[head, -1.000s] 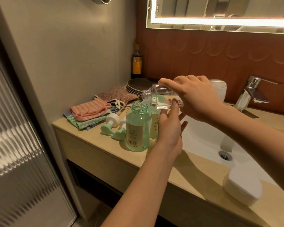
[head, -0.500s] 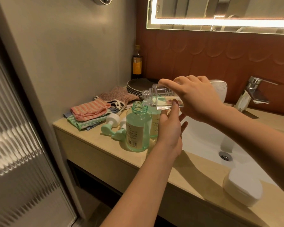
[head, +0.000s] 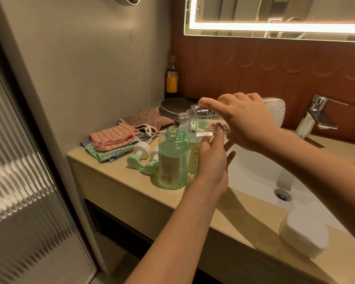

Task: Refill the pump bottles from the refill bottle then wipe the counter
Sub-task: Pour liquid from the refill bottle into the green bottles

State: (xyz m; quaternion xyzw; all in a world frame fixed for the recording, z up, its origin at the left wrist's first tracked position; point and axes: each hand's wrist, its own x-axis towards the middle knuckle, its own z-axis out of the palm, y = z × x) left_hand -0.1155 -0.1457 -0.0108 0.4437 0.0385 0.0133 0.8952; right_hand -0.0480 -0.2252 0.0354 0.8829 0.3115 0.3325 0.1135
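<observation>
The refill bottle [head: 203, 124] was held tipped over the open green bottle [head: 173, 160] on the counter [head: 119, 171], left of the sink, gripped by the right hand [head: 248, 121]. It was touched underneath by the left hand's [head: 211, 162] straightened fingers.

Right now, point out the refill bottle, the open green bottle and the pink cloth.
refill bottle [head: 201, 124], head view, clear body.
green bottle [head: 169, 162], head view, front label.
pink cloth [head: 113, 136], head view, top fold.
</observation>
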